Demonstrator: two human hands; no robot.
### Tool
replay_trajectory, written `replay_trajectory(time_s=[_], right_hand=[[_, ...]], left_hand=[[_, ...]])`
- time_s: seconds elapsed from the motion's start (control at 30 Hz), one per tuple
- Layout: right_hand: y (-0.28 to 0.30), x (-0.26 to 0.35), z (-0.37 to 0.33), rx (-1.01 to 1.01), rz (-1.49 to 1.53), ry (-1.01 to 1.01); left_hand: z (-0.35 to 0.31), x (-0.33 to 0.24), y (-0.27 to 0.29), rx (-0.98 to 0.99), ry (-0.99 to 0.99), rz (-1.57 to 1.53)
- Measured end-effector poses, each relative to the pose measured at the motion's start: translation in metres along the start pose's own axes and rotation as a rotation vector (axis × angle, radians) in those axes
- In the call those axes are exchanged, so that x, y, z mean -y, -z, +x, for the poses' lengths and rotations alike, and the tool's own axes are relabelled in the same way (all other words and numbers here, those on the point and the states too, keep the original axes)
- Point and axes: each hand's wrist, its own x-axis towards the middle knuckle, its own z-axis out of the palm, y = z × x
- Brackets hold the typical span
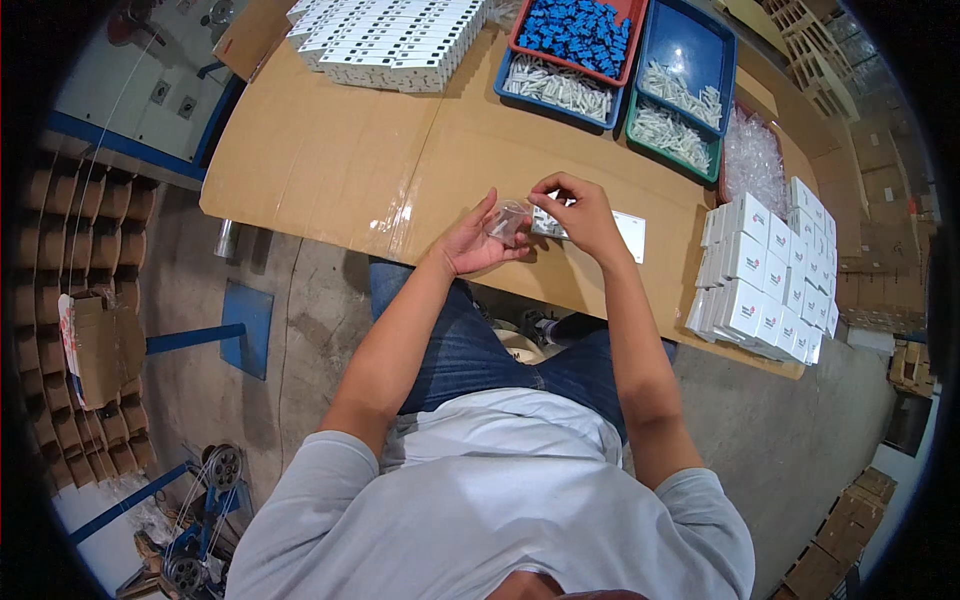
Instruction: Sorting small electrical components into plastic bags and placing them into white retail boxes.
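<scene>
My left hand is palm up at the table's near edge, its fingers curled round a small clear plastic bag. The bag's mouth points up toward my other hand. Close beside it, my right hand has thumb and forefinger pinched together; whatever is between them is too small to make out. Under my right hand lies an open white box, its flat white part showing to the right of the wrist. Small pale and grey pieces show in its left part, partly covered by my fingers.
Beyond my hands stand a red tray of blue pieces, a blue tray of white plugs, and blue and green trays of pale pieces. Clear bags fill another bin. White boxes are stacked right and far left.
</scene>
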Motion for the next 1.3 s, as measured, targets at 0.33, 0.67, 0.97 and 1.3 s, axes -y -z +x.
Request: replay_trajectory(time_s=[0.33, 0.67, 0.97, 1.3], right_hand=[[-0.024, 0.024, -0.004, 0.065, -0.184, 0.064], [0.036, -0.014, 0.010, -0.162, -0.229, 0.013], [0.234, -0.082, 0.088, -0.855, -0.791, -0.002], [0.298, -0.088, 0.115, -0.661, -0.963, -0.366]], left_hand=[[0.000, -0.002, 0.008, -0.011, -0.025, 0.026], [-0.011, 0.003, 0.024, 0.004, -0.019, 0.068], [-0.003, -0.003, 0.003, -0.054, 0.016, -0.016], [0.000, -0.008, -0.002, -0.105, 0.100, -0.044]])
